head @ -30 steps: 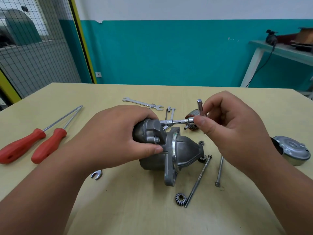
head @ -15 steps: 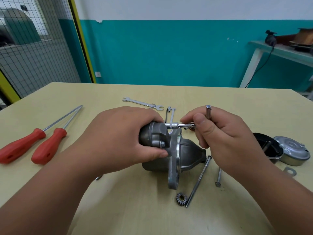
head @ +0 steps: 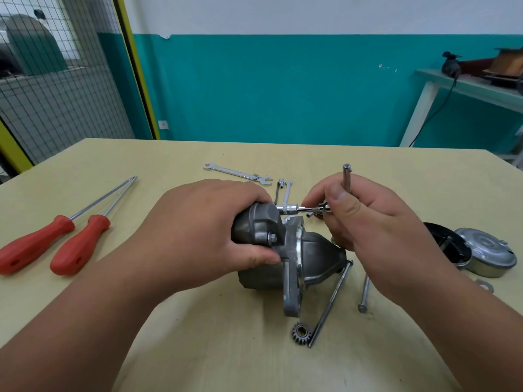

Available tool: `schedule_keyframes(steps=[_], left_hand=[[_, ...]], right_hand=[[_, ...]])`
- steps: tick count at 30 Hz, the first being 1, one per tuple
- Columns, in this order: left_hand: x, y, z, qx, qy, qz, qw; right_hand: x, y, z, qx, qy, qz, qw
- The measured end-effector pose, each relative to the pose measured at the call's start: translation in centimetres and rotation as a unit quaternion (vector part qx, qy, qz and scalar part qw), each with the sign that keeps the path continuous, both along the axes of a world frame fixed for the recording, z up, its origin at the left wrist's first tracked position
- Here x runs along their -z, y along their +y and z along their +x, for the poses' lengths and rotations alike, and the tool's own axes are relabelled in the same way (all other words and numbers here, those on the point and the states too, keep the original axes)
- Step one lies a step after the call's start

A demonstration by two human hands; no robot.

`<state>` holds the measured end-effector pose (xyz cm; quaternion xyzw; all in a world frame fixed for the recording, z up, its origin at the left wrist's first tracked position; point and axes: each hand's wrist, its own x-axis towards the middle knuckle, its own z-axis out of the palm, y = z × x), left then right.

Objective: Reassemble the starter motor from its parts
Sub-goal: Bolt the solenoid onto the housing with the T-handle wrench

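Resting on the tabletop, the starter motor is gripped by the left hand; a T-handle socket wrench pinched by the right hand could be slipped off if tilted.

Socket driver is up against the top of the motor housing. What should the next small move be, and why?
Probably a turn of the T-handle driver with the right hand, to tighten the fastener it covers. The driver's socket end meets the top of the motor housing beside the left hand, which grips it on the table; the right hand's fingers pinch the handle.
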<state>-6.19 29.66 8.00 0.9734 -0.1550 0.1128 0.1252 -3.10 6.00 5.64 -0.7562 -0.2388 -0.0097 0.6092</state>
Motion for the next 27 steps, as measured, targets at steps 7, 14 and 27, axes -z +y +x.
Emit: schedule_keyframes(steps=[7, 14, 27], left_hand=[[0.05, -0.29, 0.03, -0.007, -0.005, 0.008, 1.000], [0.20, -0.36, -0.07, -0.007, -0.006, 0.003, 1.000], [0.09, -0.30, -0.22, 0.002, -0.005, -0.020, 1.000]], right_hand=[[0.01, 0.09, 0.15, 0.011, 0.030, 0.029, 0.999], [-0.07, 0.05, 0.25, 0.017, 0.052, 0.047, 0.997], [-0.23, -0.57, -0.64, -0.041, -0.086, 0.017, 0.995]])
